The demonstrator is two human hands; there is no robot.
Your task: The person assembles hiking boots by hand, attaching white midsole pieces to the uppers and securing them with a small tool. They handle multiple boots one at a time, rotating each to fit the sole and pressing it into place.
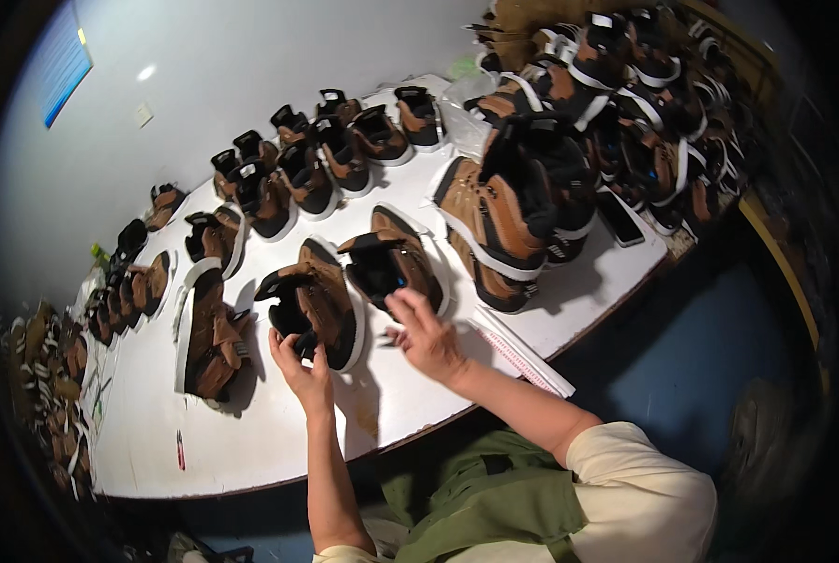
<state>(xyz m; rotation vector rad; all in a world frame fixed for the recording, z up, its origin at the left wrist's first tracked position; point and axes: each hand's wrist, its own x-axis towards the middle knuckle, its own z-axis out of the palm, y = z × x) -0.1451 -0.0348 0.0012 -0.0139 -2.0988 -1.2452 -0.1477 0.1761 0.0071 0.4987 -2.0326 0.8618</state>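
Observation:
A brown and black high-top shoe (335, 305) stands on the white table, its opening toward me. My left hand (305, 377) grips the back of its collar, thumb and fingers on the black lining. Just right of it is a matching shoe (403, 267), with a small blue spot inside. My right hand (429, 342) hovers at that shoe's near end, index finger stretched out and thumb apart. A small dark shape shows by the thumb; I cannot make out what it is. To the left, another shoe (208, 338) lies on its side.
Rows of similar shoes (297, 174) line the table's wall side. A larger pair (499, 216) stands at the right, near a phone (619, 218) and a heap of shoes (645, 113). A red pen (181, 450) and a white ruler-like strip (523, 355) lie near the front edge.

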